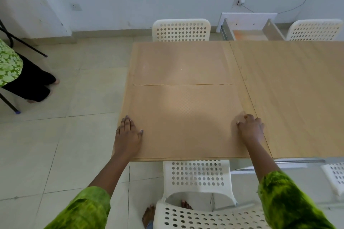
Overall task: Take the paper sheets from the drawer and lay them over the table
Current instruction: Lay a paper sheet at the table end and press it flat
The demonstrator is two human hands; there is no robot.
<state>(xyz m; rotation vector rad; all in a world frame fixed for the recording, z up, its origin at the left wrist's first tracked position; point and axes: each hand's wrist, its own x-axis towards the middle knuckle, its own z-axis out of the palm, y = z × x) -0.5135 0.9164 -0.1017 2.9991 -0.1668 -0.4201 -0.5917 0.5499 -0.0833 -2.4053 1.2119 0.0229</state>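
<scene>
Two brown paper sheets lie flat on the left half of the wooden table. The far sheet meets the near sheet along a seam across the middle. My left hand rests flat with straight fingers on the near sheet's left edge. My right hand sits on the sheet's right edge with its fingers curled down onto the paper. An open drawer sticks out past the table's far side; a brownish layer shows on its bottom.
White perforated plastic chairs stand at the far side, far right, right below me and at the near right. A seated person's legs are at the left. Tiled floor surrounds the table.
</scene>
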